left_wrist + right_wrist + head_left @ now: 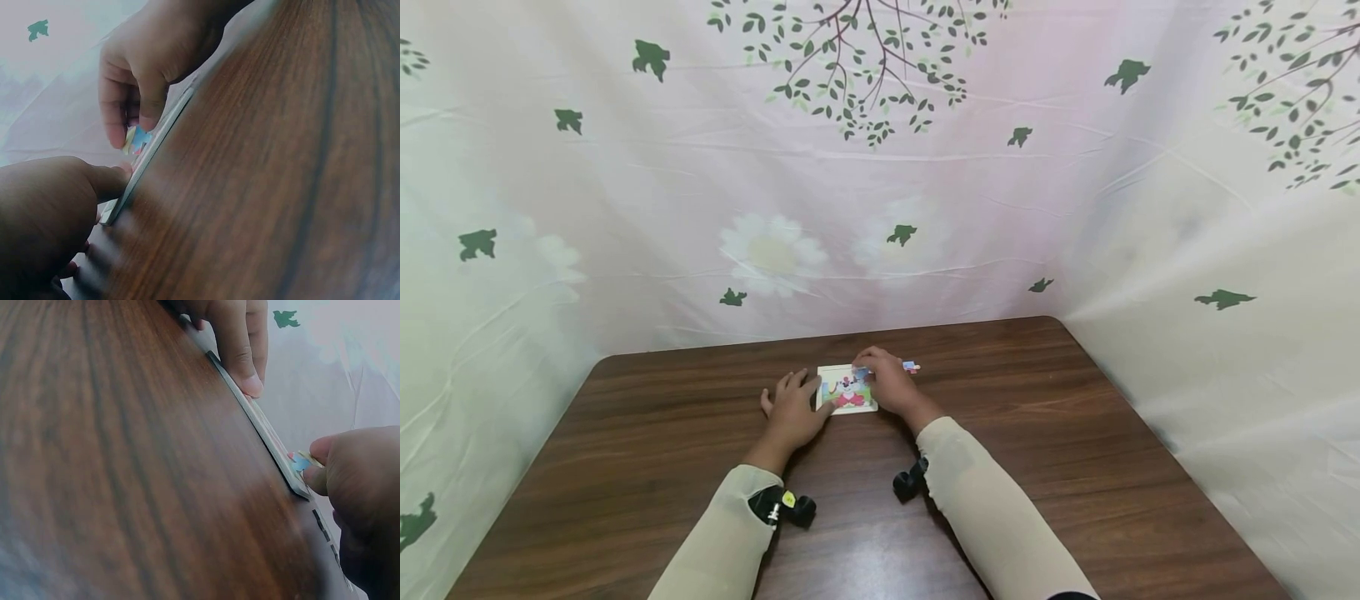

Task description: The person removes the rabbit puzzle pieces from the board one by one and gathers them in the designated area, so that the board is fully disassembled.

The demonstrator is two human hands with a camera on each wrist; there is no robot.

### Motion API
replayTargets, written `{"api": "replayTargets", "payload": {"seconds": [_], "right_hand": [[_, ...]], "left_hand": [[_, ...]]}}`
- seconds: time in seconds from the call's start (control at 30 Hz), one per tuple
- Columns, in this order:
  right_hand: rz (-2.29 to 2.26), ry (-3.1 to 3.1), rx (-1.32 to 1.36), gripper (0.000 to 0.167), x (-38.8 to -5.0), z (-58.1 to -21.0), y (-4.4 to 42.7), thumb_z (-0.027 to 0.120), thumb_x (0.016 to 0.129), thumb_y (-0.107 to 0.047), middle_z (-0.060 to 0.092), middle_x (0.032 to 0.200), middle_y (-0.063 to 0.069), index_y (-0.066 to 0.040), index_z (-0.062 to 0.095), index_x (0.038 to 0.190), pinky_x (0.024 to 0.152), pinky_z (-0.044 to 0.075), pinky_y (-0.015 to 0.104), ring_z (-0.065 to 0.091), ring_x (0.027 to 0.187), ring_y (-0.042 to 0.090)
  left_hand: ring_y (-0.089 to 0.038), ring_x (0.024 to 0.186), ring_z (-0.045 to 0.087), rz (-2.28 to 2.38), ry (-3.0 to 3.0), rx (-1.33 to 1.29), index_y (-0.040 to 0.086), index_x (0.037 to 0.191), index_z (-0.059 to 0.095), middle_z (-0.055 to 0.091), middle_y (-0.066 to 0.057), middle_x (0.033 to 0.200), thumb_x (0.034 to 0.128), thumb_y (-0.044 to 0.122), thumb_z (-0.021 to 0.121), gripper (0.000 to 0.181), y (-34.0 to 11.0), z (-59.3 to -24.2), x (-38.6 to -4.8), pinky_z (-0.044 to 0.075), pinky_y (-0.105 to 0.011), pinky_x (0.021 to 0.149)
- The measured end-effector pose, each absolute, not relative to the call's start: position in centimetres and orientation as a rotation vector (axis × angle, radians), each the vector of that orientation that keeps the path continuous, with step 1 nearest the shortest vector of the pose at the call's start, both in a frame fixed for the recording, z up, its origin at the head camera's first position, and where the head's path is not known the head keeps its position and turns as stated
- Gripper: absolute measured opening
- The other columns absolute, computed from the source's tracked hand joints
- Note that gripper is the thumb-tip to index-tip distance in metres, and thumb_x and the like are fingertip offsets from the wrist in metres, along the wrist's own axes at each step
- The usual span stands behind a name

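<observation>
A small jigsaw puzzle (848,397) with a pale frame and a cartoon mouse picture lies flat near the table's far side. At its left edge is my left hand (793,415), fingers spread, with the thumb (112,181) resting on the board. Over the puzzle's upper right part, my right hand (891,385) pinches a blue and yellow puzzle piece (301,462) between thumb and finger. The piece is tilted at the picture's surface; its lower edge is hard to make out. My right hand covers that corner in the head view.
Just right of my right hand, other loose puzzle pieces (912,367) lie on the brown wooden table (1000,467). A pale curtain (820,192) printed with leaves, birds and flowers hangs behind the table and along its sides.
</observation>
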State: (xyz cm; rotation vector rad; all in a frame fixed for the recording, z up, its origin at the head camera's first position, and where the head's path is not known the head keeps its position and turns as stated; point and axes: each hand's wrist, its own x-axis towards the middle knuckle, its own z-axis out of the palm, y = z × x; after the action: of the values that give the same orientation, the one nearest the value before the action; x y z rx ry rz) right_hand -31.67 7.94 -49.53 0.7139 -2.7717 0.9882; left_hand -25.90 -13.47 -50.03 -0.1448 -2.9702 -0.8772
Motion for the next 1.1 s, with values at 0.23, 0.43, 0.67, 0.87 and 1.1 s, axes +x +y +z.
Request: {"api": "replayTargets", "payload": {"seconds": [0.23,0.43,0.67,0.87,1.1], "right_hand": [[0.986,-2.756,0.660,0.035,-31.8,-49.8,7.9,0.061,0.104,0.009,0.072,0.138,0.006,-0.008,0.079,0.129,0.113,0.035,0.059,0.061,0.137,0.030],[0.939,-2.677,0.660,0.029,-31.9,-49.9,8.5,0.066,0.104,0.001,0.075,0.140,0.005,-0.009,0.082,0.127,0.104,0.031,0.058,0.059,0.132,0.031],[1.080,-2.640,0.621,0.026,-32.1,-50.0,10.0,0.070,0.103,-0.005,0.076,0.139,0.004,-0.010,0.083,0.125,0.104,0.026,0.057,0.056,0.131,0.030],[1.130,-2.649,0.574,0.026,-32.4,-50.1,11.3,0.072,0.102,-0.005,0.076,0.140,0.002,-0.011,0.083,0.125,0.108,0.026,0.059,0.051,0.137,0.031],[1.168,-2.628,0.520,0.027,-32.3,-50.1,13.3,0.073,0.101,-0.004,0.076,0.140,0.006,-0.010,0.082,0.125,0.112,0.027,0.066,0.049,0.141,0.036]], "left_hand": [[-0.052,0.163,0.027,-0.857,-2.970,-0.153,0.010,0.158,0.058,0.040,-0.024,0.173,0.1034,0.042,0.073,0.066,-13.6,-50.3,-26.0,0.008,-0.083,0.123],[-0.052,0.163,0.028,-0.860,-2.964,-0.153,0.009,0.158,0.058,0.041,-0.024,0.173,0.1032,0.042,0.073,0.065,-13.6,-50.2,-26.1,0.008,-0.083,0.123],[-0.050,0.163,0.028,-0.849,-2.967,-0.153,0.011,0.158,0.059,0.041,-0.022,0.173,0.1032,0.043,0.073,0.065,-13.5,-50.4,-26.3,0.008,-0.083,0.123],[-0.050,0.163,0.028,-0.868,-2.959,-0.148,0.011,0.157,0.060,0.042,-0.022,0.172,0.1025,0.042,0.074,0.064,-13.4,-50.4,-26.2,0.007,-0.083,0.124],[-0.050,0.163,0.028,-0.874,-2.953,-0.148,0.011,0.156,0.061,0.042,-0.023,0.172,0.1024,0.039,0.074,0.062,-13.5,-50.3,-26.0,0.007,-0.083,0.123]]}}
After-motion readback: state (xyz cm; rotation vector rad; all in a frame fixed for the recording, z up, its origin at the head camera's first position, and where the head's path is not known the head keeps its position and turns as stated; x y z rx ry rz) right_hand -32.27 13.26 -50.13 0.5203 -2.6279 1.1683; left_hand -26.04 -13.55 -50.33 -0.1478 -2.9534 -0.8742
